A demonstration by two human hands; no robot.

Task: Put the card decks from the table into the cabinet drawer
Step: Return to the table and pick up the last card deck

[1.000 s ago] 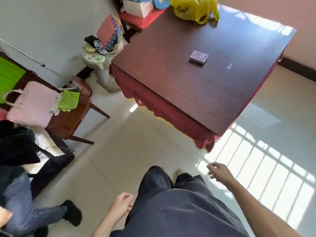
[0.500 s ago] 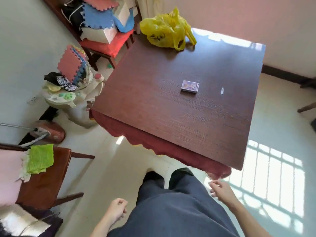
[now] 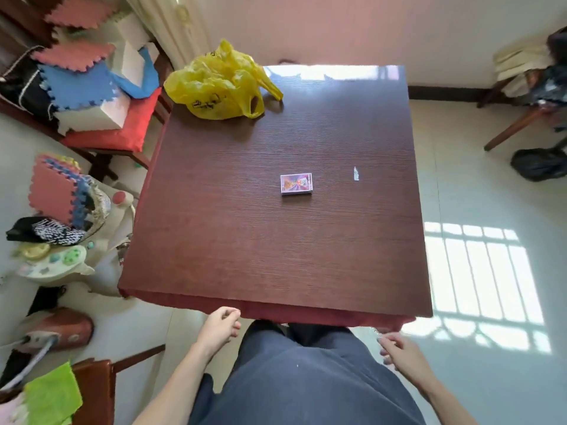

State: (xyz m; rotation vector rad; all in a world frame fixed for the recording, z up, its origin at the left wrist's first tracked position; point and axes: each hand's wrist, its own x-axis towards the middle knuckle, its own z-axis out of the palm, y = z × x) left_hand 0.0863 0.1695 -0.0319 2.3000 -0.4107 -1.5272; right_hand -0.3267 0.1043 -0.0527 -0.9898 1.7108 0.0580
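One card deck [image 3: 296,183], a small purple box with a colourful face, lies flat near the middle of the dark wooden table [image 3: 233,259]. My left hand [image 3: 220,327] hangs just below the table's near edge with its fingers loosely curled and nothing in it. My right hand [image 3: 399,351] hangs lower right of that edge, fingers relaxed and apart, also holding nothing. Both hands are well short of the deck. No cabinet or drawer is in view.
A yellow plastic bag [image 3: 219,84] sits on the table's far left corner, and a small white scrap [image 3: 356,173] lies right of the deck. Chairs piled with foam mats [image 3: 79,78] and toys crowd the left side. Another chair [image 3: 527,111] stands far right.
I have come up to the table, which now lies square in front of me. Both hands have risen toward its near edge; the deck has not moved.
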